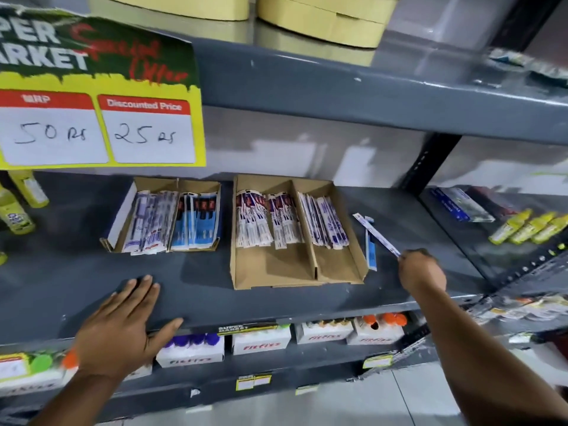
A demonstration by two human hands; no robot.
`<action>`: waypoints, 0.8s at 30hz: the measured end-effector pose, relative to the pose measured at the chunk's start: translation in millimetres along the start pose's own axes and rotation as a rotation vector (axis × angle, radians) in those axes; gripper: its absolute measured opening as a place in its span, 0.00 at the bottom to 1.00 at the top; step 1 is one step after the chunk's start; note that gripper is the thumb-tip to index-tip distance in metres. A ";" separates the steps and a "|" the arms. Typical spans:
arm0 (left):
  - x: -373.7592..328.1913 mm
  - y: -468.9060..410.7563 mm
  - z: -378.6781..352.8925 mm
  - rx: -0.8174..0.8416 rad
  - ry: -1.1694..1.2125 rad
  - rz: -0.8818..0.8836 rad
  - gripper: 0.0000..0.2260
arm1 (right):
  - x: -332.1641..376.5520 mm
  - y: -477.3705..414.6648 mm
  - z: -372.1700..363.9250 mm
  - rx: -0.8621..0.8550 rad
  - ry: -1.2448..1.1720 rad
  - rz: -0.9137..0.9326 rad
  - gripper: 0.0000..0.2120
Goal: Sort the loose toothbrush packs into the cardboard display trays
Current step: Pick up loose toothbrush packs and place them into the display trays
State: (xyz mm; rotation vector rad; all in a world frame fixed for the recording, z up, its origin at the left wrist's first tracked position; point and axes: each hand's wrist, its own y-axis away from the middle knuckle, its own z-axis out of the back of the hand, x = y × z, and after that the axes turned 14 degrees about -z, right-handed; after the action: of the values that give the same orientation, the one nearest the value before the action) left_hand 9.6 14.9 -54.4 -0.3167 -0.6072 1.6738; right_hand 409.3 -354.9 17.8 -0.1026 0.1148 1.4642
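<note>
Right hand (422, 269): grip pinched on the near end of a white toothbrush pack (375, 233), which is held slanting up and away toward the back of the shelf (196, 281), just right of the larger cardboard tray (276, 272). A blue toothbrush pack (370, 252) lies flat on the shelf under the held one, touching or almost touching that tray's right wall.

Left hand (123, 330): grip spread, palm down, fingers flat on the shelf's front edge toward the left, thumb along the lip; it holds nothing.

Larger cardboard tray: near the middle of the shelf, two long compartments split by a cardboard wall. The left compartment carries red-and-white packs (267, 221) bunched at its far end; the right compartment carries white-and-purple packs (325, 224), also at the far end. The near halves of both show bare cardboard.

Smaller cardboard tray (121, 221): to the left, well apart from the larger one, also split in two. Its left compartment holds white-and-purple packs (150, 222), its right compartment blue packs (196, 224).

Price sign (98, 99): hangs from the shelf above at the left, hand-marked "50 Rs" and "25 Rs". Yellow bottles (18, 207) stand at the shelf's left end. Yellow tubes (528, 227) lie on the neighbouring shelf at right. Boxes marked "Fitfizz" (261, 341) stand on the shelf below.
</note>
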 end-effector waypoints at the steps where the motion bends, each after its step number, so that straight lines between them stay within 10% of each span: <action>1: 0.7 0.1 0.2 0.020 0.003 0.004 0.34 | 0.4 1.5 -0.8 -0.033 0.026 0.011 0.11; 9: -1.7 -6.9 8.6 0.160 0.070 0.014 0.35 | -9.3 9.7 24.9 -0.095 -0.481 -0.065 0.13; 17: 59.6 20.0 50.6 0.250 0.011 0.165 0.37 | 115.8 99.7 124.5 -0.490 -0.813 0.656 0.13; 24: 74.2 26.9 50.1 0.407 0.040 0.184 0.42 | 236.2 208.5 163.1 -0.860 -0.513 1.144 0.05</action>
State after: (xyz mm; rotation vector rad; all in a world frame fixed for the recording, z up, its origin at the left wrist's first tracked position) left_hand -53.8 73.8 -18.7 -0.1122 -0.2014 1.9165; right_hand 228.7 -78.0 146.3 -0.3959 -1.0438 2.5354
